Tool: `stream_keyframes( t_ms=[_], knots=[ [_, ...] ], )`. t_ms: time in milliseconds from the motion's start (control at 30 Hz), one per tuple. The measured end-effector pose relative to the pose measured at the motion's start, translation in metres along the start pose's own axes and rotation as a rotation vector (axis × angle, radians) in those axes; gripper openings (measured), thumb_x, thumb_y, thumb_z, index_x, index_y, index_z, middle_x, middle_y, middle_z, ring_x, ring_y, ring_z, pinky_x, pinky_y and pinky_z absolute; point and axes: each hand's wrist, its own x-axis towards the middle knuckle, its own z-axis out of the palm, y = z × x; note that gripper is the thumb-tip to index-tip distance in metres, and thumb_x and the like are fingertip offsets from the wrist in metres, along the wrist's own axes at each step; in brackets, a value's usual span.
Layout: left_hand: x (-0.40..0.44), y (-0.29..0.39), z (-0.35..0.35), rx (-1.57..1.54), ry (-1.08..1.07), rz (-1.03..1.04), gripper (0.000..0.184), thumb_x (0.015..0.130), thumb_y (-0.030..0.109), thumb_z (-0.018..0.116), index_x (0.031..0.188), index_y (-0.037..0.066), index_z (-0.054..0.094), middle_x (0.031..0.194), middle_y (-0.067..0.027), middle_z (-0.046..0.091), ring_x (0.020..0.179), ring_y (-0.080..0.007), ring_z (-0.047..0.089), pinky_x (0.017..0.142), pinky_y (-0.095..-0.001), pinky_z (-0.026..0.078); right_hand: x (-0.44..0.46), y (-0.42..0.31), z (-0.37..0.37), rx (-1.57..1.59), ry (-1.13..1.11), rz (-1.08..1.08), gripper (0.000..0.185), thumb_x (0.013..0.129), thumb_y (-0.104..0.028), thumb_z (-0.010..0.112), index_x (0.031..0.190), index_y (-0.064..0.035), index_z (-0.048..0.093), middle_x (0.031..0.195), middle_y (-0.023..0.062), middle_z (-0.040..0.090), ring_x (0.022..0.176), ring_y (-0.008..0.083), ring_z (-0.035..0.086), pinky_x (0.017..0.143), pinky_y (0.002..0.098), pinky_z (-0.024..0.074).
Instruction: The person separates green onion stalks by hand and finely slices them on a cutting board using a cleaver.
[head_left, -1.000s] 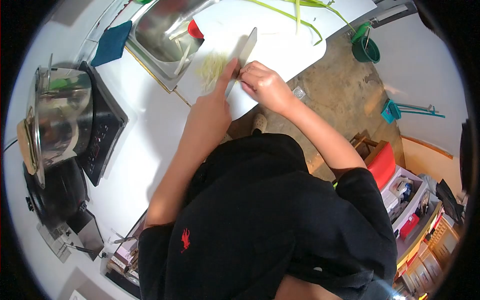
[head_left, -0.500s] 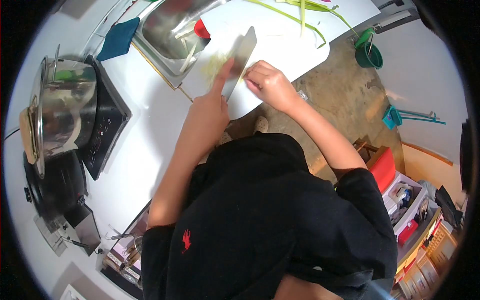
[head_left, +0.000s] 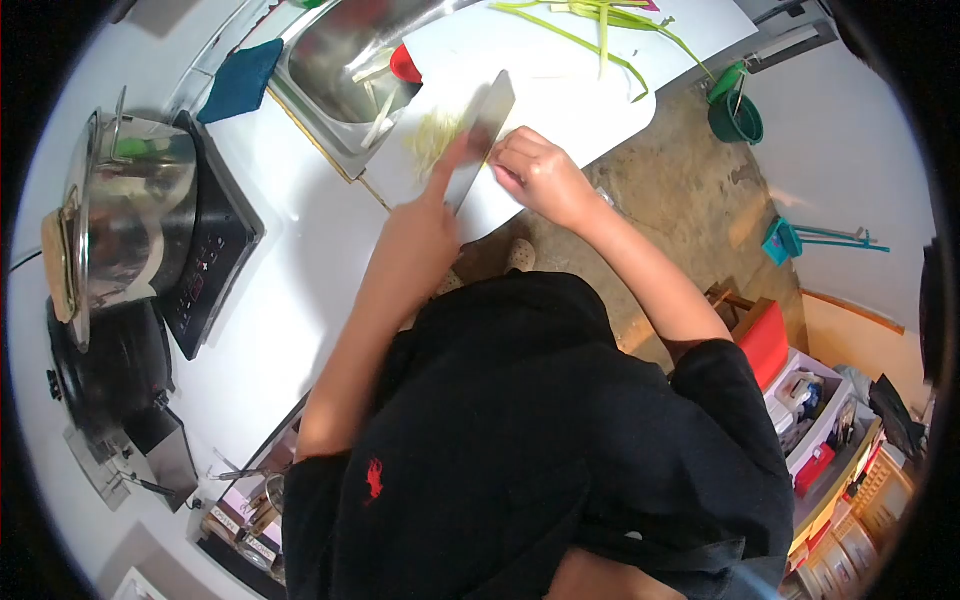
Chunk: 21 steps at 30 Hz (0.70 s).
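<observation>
My left hand (head_left: 425, 220) is closed around the handle of a kitchen knife (head_left: 490, 115), with its index finger stretched along the wide blade. To the right of the blade, my right hand (head_left: 535, 170) has its fingers curled on a small pale-yellow vegetable piece (head_left: 487, 163), mostly hidden under the fingertips. A heap of thin pale-green shreds (head_left: 432, 138) lies left of the blade. Both hands work over a white board or counter surface (head_left: 570, 110). Long green onion-like stalks (head_left: 625, 18) lie at its far side.
A steel sink (head_left: 335, 60) with pale scraps and a red object (head_left: 405, 65) at its edge lies far left. Left stand a steel pot (head_left: 150, 220) on a black induction cooker (head_left: 215, 255) and a blue cloth (head_left: 240, 80). A green bucket (head_left: 735, 118) is on the floor.
The knife and my left hand have shifted slightly down in view, and the blade's angle differs a little. My right hand stays almost in place.
</observation>
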Motion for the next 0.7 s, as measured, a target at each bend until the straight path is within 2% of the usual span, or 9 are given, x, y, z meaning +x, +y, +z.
stream_keyframes(
  t_ms=[200, 300, 400, 500, 600, 700],
  knots=[
    [-0.009, 0.007, -0.004, 0.04, -0.021, -0.012, 0.076, 0.096, 0.003, 0.048, 0.161, 0.032, 0.02, 0.088, -0.0331, 0.066, 0.084, -0.0516, 0.066, 0.077, -0.0579, 0.049, -0.003, 0.002, 0.001, 0.03, 0.017, -0.023, 0.009, 0.078, 0.002, 0.074, 0.086, 0.0, 0.069, 0.092, 0.0092, 0.069, 0.094, 0.0272, 0.066, 0.081, 0.0354, 0.0565],
    [0.006, 0.0, 0.008, 0.012, 0.05, 0.106, 0.076, 0.096, 0.002, 0.047, 0.161, 0.031, 0.021, 0.089, -0.0327, 0.066, 0.083, -0.0517, 0.065, 0.076, -0.0583, 0.048, -0.003, 0.003, 0.001, 0.045, 0.008, -0.01, 0.009, 0.078, 0.002, 0.074, 0.086, 0.0004, 0.069, 0.092, 0.0092, 0.069, 0.094, 0.0272, 0.066, 0.081, 0.0353, 0.0565],
    [0.032, 0.009, 0.019, 0.034, 0.103, 0.145, 0.082, 0.088, -0.003, 0.049, 0.16, 0.028, 0.025, 0.076, -0.0276, 0.064, 0.073, -0.0466, 0.064, 0.066, -0.0562, 0.047, -0.003, 0.003, 0.001, 0.042, 0.001, -0.007, 0.009, 0.078, 0.002, 0.074, 0.086, 0.0008, 0.07, 0.092, 0.0093, 0.069, 0.094, 0.0272, 0.066, 0.081, 0.0352, 0.0565],
    [0.041, 0.015, 0.022, 0.01, 0.149, 0.242, 0.083, 0.088, -0.002, 0.048, 0.161, 0.03, 0.023, 0.074, -0.0273, 0.063, 0.073, -0.0466, 0.064, 0.066, -0.0568, 0.046, -0.005, 0.002, 0.001, 0.038, 0.002, -0.008, 0.01, 0.078, 0.001, 0.074, 0.087, 0.0013, 0.07, 0.093, 0.0098, 0.069, 0.095, 0.0272, 0.066, 0.082, 0.0355, 0.0567],
    [0.027, 0.013, 0.01, 0.045, 0.001, 0.047, 0.075, 0.095, 0.002, 0.045, 0.16, 0.031, 0.022, 0.096, -0.0331, 0.067, 0.088, -0.0517, 0.065, 0.079, -0.0576, 0.048, -0.008, 0.0, 0.0, 0.025, 0.025, -0.028, 0.014, 0.077, 0.0, 0.073, 0.09, 0.0021, 0.07, 0.094, 0.0106, 0.069, 0.097, 0.0279, 0.065, 0.084, 0.0365, 0.0568],
    [0.006, -0.008, -0.002, -0.029, 0.055, 0.043, 0.075, 0.096, 0.003, 0.046, 0.161, 0.032, 0.022, 0.111, -0.0341, 0.066, 0.101, -0.0521, 0.064, 0.088, -0.0527, 0.05, -0.002, -0.003, 0.0, 0.022, 0.008, -0.034, 0.017, 0.078, 0.001, 0.072, 0.095, 0.0025, 0.071, 0.097, 0.011, 0.07, 0.1, 0.0281, 0.065, 0.086, 0.0365, 0.0564]
  ],
)
